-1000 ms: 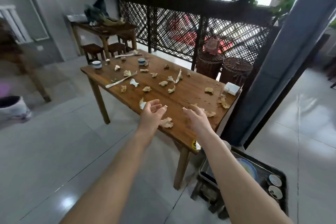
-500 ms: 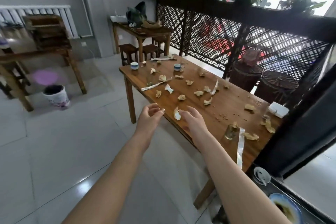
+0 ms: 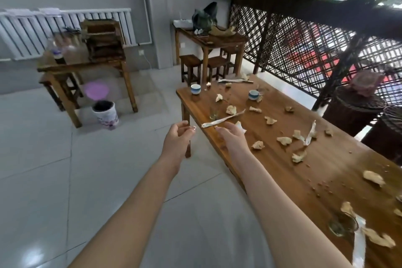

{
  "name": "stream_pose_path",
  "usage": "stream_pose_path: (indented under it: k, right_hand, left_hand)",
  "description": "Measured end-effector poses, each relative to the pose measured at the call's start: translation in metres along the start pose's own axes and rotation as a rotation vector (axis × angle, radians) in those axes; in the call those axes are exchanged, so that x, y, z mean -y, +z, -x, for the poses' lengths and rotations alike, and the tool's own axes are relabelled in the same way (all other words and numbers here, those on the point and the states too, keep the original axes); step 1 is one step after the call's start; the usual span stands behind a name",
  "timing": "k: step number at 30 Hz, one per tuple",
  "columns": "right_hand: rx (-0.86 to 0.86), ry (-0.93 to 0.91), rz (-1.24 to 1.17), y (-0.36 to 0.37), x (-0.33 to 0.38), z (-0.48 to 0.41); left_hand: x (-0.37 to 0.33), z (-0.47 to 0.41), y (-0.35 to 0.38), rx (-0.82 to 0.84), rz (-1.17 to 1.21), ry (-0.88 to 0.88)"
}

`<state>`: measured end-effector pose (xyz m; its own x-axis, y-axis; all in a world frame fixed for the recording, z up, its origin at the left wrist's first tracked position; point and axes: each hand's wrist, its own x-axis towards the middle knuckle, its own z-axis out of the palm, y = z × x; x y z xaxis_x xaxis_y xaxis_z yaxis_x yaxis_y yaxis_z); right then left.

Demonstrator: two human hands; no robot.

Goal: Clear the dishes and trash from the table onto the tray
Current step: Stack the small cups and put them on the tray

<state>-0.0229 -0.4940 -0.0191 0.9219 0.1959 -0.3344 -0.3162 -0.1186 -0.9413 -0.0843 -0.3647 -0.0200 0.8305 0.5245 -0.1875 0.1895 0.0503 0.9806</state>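
Observation:
A long wooden table point(image 3: 326, 169) runs from the lower right to the middle. On it lie several crumpled tissues point(image 3: 283, 140), a long paper strip point(image 3: 221, 118), two blue-and-white cups point(image 3: 195, 89) point(image 3: 253, 94), a small glass point(image 3: 214, 113) and another glass point(image 3: 342, 224) near me. My left hand point(image 3: 176, 139) hovers off the table's edge over the floor, its fingertips pinching a small white scrap point(image 3: 193, 129). My right hand point(image 3: 230, 137) hangs relaxed over the table's edge, just short of the strip and beside a white scrap point(image 3: 240, 126). No tray is in view.
A bin lined with a white bag point(image 3: 105, 113) stands on the tiled floor at the left, beside another wooden table point(image 3: 87, 65). Stools point(image 3: 191, 65) sit past the table's far end. A dark lattice partition point(image 3: 304, 45) and wicker baskets point(image 3: 356, 106) line the right side.
The view has swung left along the table, and the tray at the lower right has left the picture. Both hands now sit nearer the table's far end.

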Motion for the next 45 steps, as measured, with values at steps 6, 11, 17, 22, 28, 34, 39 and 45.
stream_pose_path:
  k: [6, 11, 17, 22, 28, 34, 39, 45]
  right_hand:
    - [-0.006, 0.052, 0.021, 0.048, 0.020, -0.065]
    - [-0.066, 0.046, 0.014, 0.084, 0.036, -0.121]
    - [-0.196, 0.048, 0.001, 0.125, 0.062, -0.191]
    - [-0.263, 0.086, -0.027, 0.149, 0.065, -0.236]
    - [-0.333, 0.103, -0.058, 0.153, 0.077, -0.292]
    - [-0.361, 0.067, -0.114, 0.131, 0.095, -0.380]
    - [-0.403, 0.077, -0.191, 0.119, 0.109, -0.455]
    - [-0.396, 0.073, -0.187, 0.116, 0.115, -0.515]
  left_hand:
    - [-0.002, -0.075, -0.013, -0.039, 0.015, -0.036]
    - [-0.017, -0.150, -0.029, -0.011, 0.011, -0.012]
    - [-0.037, -0.247, -0.048, 0.087, -0.026, -0.024]
    - [-0.041, -0.315, -0.049, 0.162, -0.029, -0.047]
    - [-0.042, -0.381, -0.022, 0.250, -0.041, -0.079]
    - [-0.048, -0.468, 0.023, 0.296, -0.050, -0.042]
    - [-0.051, -0.532, 0.055, 0.314, -0.087, -0.047]
    - [-0.044, -0.596, 0.074, 0.331, -0.120, -0.065]
